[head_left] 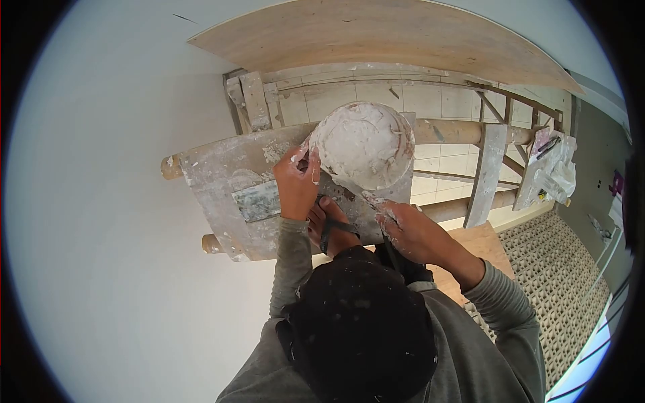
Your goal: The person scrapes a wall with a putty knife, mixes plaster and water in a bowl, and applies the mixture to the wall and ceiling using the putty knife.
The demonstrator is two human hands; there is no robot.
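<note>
A round bucket [363, 145] full of white, lumpy plaster stands on a plaster-spattered board [218, 195]. My left hand [297, 180] is closed at the left side of its rim, with white smears on the fingers. My right hand [418, 233], also smeared, is wrapped round a scraper [366, 196] at the bucket's lower right edge. The scraper's blade is partly hidden by plaster. A flat, whitish-green rectangular plate [257, 202] lies on the board left of my left wrist. A sandalled foot [340, 235] rests on the board between my hands.
The board lies across two round poles [448, 131] above a tiled floor. A crosswise plank [486, 176] and another with tools and a plastic bag [561, 180] are at the right. A curved wooden panel [376, 33] spans the top. A pale wall [127, 134] fills the left.
</note>
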